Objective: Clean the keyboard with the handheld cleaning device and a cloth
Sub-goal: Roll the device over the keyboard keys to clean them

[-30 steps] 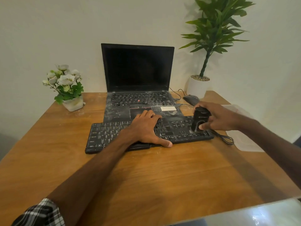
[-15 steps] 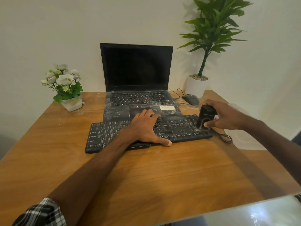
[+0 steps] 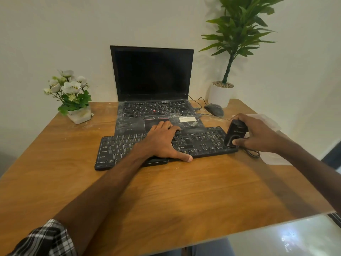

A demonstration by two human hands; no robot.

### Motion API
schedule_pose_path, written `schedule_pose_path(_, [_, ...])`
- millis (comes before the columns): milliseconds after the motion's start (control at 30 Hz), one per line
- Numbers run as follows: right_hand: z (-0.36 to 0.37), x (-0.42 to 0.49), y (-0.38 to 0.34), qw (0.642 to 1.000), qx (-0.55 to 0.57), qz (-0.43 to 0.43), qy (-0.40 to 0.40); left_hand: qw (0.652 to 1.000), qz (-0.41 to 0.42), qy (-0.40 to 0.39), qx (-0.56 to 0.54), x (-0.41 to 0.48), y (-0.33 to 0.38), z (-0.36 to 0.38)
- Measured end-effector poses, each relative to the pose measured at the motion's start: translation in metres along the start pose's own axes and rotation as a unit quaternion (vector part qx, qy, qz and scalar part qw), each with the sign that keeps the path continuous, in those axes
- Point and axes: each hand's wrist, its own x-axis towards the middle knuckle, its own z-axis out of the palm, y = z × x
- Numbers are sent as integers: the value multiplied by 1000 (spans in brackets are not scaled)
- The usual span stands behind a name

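A dusty black keyboard (image 3: 118,150) lies across the wooden table (image 3: 166,196) in front of a laptop. My left hand (image 3: 162,143) presses flat on the keyboard's middle, fingers spread, thumb at its front edge. My right hand (image 3: 258,135) grips a small black handheld cleaning device (image 3: 235,133), held upright with its lower end on the keyboard's right end. A pale cloth (image 3: 275,157) lies on the table under and behind my right wrist, partly hidden.
An open dusty laptop (image 3: 153,85) stands behind the keyboard, its screen dark. A grey mouse (image 3: 214,109) and cables lie at the back right beside a white potted plant (image 3: 220,95). A small flower pot (image 3: 79,115) sits at the back left. A black cable (image 3: 252,153) loops by the keyboard's right end.
My right hand has slid the cleaning device to the right along the keyboard, from the number pad to the right edge. My left hand has stayed in place.
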Motion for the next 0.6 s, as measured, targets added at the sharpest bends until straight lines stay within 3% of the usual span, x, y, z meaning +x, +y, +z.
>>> schedule_pose_path(200, [-31, -3, -9, 993, -50, -1, -108, 1000, 1, 4, 3, -2, 2, -1])
schedule_pose_path(367, [-25, 7, -16, 1000, 4, -13, 3, 1000, 0, 2, 0, -2, 1, -1])
schedule_pose_path(600, [2, -9, -5, 1000, -4, -4, -3, 1000, -3, 3, -7, 0, 0, 1])
